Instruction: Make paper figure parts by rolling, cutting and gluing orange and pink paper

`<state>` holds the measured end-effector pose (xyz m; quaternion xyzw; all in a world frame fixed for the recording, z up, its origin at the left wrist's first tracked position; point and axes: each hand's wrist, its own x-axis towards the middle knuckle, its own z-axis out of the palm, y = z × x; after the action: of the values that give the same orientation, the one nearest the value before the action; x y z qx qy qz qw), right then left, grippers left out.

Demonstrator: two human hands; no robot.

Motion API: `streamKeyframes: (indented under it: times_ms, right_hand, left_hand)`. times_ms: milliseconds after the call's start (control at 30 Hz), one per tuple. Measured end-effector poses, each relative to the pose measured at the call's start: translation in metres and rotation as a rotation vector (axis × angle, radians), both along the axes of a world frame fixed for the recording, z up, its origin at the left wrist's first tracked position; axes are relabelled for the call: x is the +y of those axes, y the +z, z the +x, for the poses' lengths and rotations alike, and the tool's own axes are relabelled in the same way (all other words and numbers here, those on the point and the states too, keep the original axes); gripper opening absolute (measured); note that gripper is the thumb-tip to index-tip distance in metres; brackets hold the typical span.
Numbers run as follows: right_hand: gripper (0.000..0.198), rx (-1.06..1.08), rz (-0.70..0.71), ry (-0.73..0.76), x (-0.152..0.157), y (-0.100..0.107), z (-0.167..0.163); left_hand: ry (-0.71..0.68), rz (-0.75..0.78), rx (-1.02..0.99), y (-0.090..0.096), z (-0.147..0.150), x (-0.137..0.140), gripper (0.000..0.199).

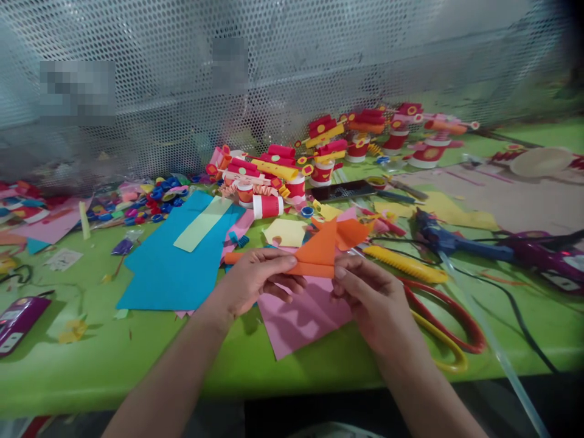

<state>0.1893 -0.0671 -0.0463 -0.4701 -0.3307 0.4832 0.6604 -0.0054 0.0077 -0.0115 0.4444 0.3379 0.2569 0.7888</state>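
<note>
Orange paper (322, 249) held above the pink sheet (303, 328), near the front edge of the desk (82, 368). Left hand (249, 277) pinches the left end of its bottom band (317, 269), right hand (371, 292) the right end; thumbs and fingers closed on paper. Looks like a fold: I'd keep it taut, creasing end to end; slack probably skews it.

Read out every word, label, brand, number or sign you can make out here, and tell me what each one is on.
No text can be read.
White slip: faint marks, too blurred to read.
Left purple device: pale marks, too small to read.
Right purple device: pale marks, too blurred to read.
Orange paper: no writing visible.
</note>
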Motion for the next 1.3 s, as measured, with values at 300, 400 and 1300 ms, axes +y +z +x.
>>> streamKeyframes:
  times_ms: [300, 400, 1300]
  right_hand:
    - [0.017, -0.074, -0.037, 0.066, -0.0005, -0.0009, 0.0021]
    - [0.016, -0.132, -0.025, 0.074, -0.0015, -0.0029, 0.0016]
    - [0.017, -0.082, 0.019, 0.044, 0.0012, -0.0055, 0.0009]
  left_hand:
    - [0.001, 0.096, 0.047, 0.0047, -0.0061, 0.0011, 0.018]
    - [0.003, 0.122, 0.069, 0.0068, -0.0075, 0.0007, 0.019]
    - [-0.061, 0.114, 0.025, 0.0028, -0.0068, 0.0014, 0.031]
